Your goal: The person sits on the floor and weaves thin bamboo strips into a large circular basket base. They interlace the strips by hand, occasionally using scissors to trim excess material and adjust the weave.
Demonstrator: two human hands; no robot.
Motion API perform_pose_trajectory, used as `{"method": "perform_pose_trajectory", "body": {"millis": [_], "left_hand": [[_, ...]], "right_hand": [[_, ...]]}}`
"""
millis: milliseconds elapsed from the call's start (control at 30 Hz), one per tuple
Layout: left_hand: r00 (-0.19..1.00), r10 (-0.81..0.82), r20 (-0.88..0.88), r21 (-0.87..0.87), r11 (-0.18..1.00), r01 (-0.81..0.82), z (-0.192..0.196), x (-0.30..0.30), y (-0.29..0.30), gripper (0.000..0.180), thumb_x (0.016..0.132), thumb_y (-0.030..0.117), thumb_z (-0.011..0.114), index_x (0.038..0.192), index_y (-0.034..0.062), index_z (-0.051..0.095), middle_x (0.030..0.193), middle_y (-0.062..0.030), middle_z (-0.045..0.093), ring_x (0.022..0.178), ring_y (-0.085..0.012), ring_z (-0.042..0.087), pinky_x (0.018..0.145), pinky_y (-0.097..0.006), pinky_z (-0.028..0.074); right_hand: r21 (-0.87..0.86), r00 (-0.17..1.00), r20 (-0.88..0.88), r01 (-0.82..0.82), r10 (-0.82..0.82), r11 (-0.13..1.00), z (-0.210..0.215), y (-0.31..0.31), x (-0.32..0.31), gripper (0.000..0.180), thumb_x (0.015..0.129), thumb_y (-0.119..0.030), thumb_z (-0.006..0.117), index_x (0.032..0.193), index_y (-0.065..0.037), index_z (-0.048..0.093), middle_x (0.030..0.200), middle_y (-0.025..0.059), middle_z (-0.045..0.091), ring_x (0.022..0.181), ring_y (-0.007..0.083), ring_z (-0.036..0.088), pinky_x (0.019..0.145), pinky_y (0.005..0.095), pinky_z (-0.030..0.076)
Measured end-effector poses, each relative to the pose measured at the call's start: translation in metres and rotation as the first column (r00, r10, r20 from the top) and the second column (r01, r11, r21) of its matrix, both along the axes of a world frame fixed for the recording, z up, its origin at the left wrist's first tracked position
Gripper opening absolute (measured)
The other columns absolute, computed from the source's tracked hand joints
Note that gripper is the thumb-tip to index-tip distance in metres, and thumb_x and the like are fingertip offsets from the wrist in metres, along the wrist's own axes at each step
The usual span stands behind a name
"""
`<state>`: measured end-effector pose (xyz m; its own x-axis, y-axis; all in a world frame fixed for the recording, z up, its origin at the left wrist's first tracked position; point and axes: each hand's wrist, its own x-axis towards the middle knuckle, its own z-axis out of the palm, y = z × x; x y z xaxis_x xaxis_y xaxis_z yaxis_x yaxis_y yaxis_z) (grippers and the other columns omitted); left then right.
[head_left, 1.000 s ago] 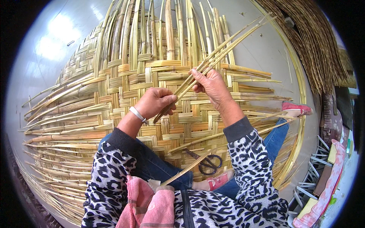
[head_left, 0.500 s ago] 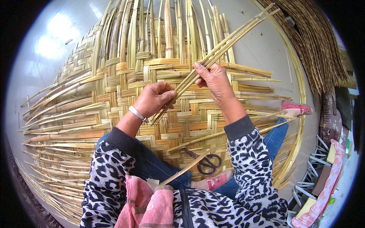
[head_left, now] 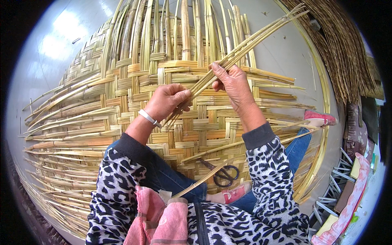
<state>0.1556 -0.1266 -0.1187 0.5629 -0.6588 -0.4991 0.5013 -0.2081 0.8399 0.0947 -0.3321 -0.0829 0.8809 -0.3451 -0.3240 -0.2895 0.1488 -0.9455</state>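
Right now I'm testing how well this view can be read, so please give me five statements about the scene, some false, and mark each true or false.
1. The left hand and the right hand hold one bundle of strips. True.
2. The scissors are in the right hand. False: the scissors lie on the woven mat, in front of the person's body.
3. A white band circles the left wrist. True.
4. The sleeves are plain green. False: the sleeves are spotted black and white, with dark cuffs.
5. A pink shoe shows toward the right side of the picture. True.
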Motion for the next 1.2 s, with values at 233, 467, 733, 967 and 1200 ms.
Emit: {"method": "perform_pose_trajectory", "body": {"millis": [233,467,733,967,1200], "left_hand": [[0.978,-0.204,0.046,0.043,0.978,0.202,-0.004,0.007,0.004,0.019,0.093,0.019,0.068,0.092,0.0001,0.07,0.075,-0.0015,0.066,0.066,-0.0094,0.06,0.061,-0.025,0.05],[0.979,-0.184,0.088,0.012,0.983,0.183,-0.013,0.004,0.004,0.016,0.09,0.014,0.07,0.094,-0.0012,0.069,0.075,-0.0019,0.065,0.065,-0.0088,0.059,0.06,-0.025,0.05],[0.948,-0.194,0.252,0.142,0.977,0.162,-0.012,0.005,0.002,0.021,0.09,0.019,0.071,0.09,-0.0023,0.07,0.071,-0.0025,0.065,0.061,-0.0082,0.058,0.056,-0.026,0.049],[0.924,-0.352,0.147,0.205,0.925,0.32,-0.013,0.019,0.01,0.023,0.093,0.023,0.068,0.093,-0.0004,0.071,0.074,-0.0017,0.067,0.066,-0.0082,0.062,0.059,-0.023,0.051],[0.947,-0.278,0.163,0.157,0.954,0.254,-0.012,0.019,0.013,0.021,0.09,0.018,0.068,0.085,-0.0018,0.071,0.065,-0.0035,0.065,0.057,-0.0096,0.058,0.054,-0.027,0.048]], "right_hand": [[-0.038,0.995,-0.024,-0.093,0.093,0.995,-0.001,-0.001,0.003,0.028,0.092,-0.032,0.069,0.105,-0.007,0.067,0.078,-0.0031,0.063,0.062,0.005,0.06,0.058,0.0186,0.05],[-0.058,0.974,-0.117,-0.203,0.195,0.977,0.003,-0.004,0.004,0.029,0.091,-0.032,0.07,0.107,-0.008,0.067,0.087,0.0008,0.069,0.069,0.0075,0.063,0.066,0.0224,0.054],[0.027,0.923,-0.156,-0.351,0.351,0.936,-0.015,0.016,-0.003,0.024,0.092,-0.027,0.068,0.104,-0.006,0.069,0.084,0.0018,0.069,0.074,0.0094,0.064,0.069,0.0252,0.055],[-0.139,0.968,-0.066,-0.25,0.243,0.958,-0.006,0.006,0.006,0.02,0.093,-0.023,0.067,0.099,-0.005,0.07,0.081,0.0036,0.07,0.071,0.0096,0.065,0.064,0.0247,0.055],[-0.064,0.97,-0.042,-0.241,0.239,0.968,-0.003,0.001,0.01,0.027,0.092,-0.026,0.068,0.107,-0.004,0.067,0.09,0.0054,0.07,0.073,0.0115,0.066,0.068,0.025,0.055]]}}
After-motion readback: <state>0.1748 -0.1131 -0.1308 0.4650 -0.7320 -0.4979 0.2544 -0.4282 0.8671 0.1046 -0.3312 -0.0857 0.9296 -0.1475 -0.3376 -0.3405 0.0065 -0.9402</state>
